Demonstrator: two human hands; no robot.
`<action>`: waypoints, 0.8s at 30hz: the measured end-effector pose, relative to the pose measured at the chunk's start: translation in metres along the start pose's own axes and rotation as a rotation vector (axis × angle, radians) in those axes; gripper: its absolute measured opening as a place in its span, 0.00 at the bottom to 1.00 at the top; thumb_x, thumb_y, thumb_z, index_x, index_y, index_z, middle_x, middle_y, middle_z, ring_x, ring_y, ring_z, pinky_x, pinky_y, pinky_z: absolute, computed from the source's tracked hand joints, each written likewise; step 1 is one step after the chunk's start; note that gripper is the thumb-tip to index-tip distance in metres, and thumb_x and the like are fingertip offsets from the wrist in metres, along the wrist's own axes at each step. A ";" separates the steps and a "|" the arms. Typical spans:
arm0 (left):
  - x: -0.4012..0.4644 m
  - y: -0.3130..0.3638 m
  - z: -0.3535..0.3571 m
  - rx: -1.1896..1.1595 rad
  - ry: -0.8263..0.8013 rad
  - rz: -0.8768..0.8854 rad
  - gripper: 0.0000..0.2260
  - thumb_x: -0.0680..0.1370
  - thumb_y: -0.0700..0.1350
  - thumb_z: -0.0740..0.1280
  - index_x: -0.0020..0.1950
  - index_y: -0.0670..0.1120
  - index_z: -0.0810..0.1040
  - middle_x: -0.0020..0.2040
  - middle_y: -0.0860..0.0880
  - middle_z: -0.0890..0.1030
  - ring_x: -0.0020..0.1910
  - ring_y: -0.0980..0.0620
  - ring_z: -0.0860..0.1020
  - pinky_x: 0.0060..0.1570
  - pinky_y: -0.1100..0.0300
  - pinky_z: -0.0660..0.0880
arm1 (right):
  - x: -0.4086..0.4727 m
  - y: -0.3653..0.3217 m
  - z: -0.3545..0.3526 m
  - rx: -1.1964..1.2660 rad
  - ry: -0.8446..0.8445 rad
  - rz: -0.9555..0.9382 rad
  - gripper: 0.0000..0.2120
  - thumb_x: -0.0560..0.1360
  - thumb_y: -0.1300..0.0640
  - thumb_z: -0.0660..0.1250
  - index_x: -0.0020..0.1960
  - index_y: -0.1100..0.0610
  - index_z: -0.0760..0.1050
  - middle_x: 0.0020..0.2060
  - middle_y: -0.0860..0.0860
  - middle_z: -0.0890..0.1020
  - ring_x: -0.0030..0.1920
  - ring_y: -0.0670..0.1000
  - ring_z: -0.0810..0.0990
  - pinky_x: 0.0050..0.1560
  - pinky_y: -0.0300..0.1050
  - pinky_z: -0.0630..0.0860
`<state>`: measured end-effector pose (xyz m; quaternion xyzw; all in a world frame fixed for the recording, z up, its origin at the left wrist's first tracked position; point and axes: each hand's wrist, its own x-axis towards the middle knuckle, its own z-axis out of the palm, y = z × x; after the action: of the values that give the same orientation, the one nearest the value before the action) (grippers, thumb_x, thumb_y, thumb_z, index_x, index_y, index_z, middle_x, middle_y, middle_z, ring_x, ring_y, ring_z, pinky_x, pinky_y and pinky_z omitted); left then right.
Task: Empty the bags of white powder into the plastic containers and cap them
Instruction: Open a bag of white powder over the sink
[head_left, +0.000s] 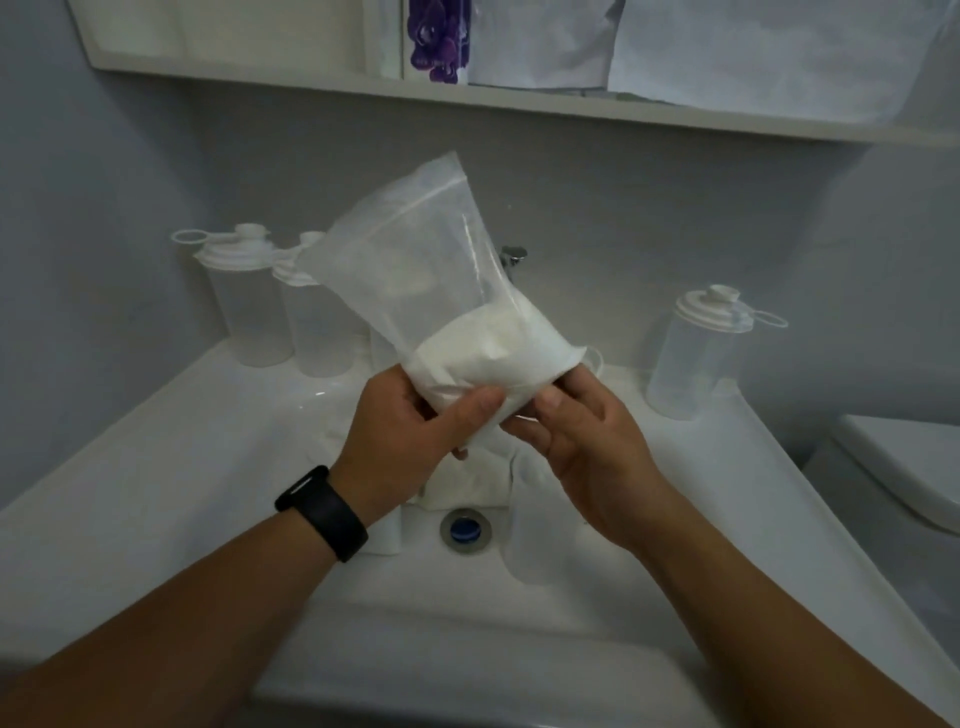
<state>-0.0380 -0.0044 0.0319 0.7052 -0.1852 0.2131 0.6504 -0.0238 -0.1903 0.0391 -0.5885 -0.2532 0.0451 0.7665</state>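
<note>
The scene is set in a dimly lit bathroom, where pale grey walls (104, 171) are seen behind a white sink (171, 483) with a metal drain (466, 528) in its basin and a chrome tap (513, 258) partly visible at the back. A white shelf or cabinet ledge (519, 101) is mounted across the wall above, and white sheets of paper (753, 47) and a purple flower picture (439, 41) are shown over it. A white toilet (904, 478) is glimpsed at the right edge.

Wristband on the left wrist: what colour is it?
Black wristband, clearest in the head view.
</note>
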 end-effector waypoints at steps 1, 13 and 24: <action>-0.001 -0.004 0.002 0.031 0.026 0.029 0.19 0.71 0.63 0.76 0.54 0.53 0.83 0.43 0.48 0.88 0.35 0.47 0.85 0.30 0.54 0.81 | -0.001 0.001 0.003 -0.021 -0.011 0.018 0.30 0.75 0.48 0.74 0.72 0.57 0.71 0.66 0.57 0.81 0.67 0.58 0.79 0.68 0.57 0.76; 0.005 -0.011 -0.001 0.135 -0.005 0.190 0.15 0.78 0.55 0.66 0.50 0.42 0.79 0.30 0.47 0.75 0.28 0.47 0.72 0.30 0.55 0.72 | 0.001 -0.013 0.000 0.406 0.088 0.181 0.29 0.79 0.37 0.54 0.72 0.53 0.71 0.62 0.57 0.83 0.58 0.58 0.85 0.40 0.48 0.85; -0.005 -0.046 -0.001 0.514 -0.750 -0.428 0.20 0.74 0.52 0.77 0.58 0.57 0.69 0.57 0.57 0.76 0.54 0.47 0.79 0.52 0.56 0.78 | 0.006 -0.027 -0.038 0.287 0.377 0.174 0.25 0.71 0.35 0.63 0.57 0.51 0.80 0.43 0.52 0.87 0.33 0.51 0.83 0.24 0.36 0.70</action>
<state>-0.0171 0.0004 -0.0094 0.8928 -0.1986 -0.1545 0.3736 -0.0080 -0.2299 0.0598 -0.4911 -0.0451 0.0358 0.8692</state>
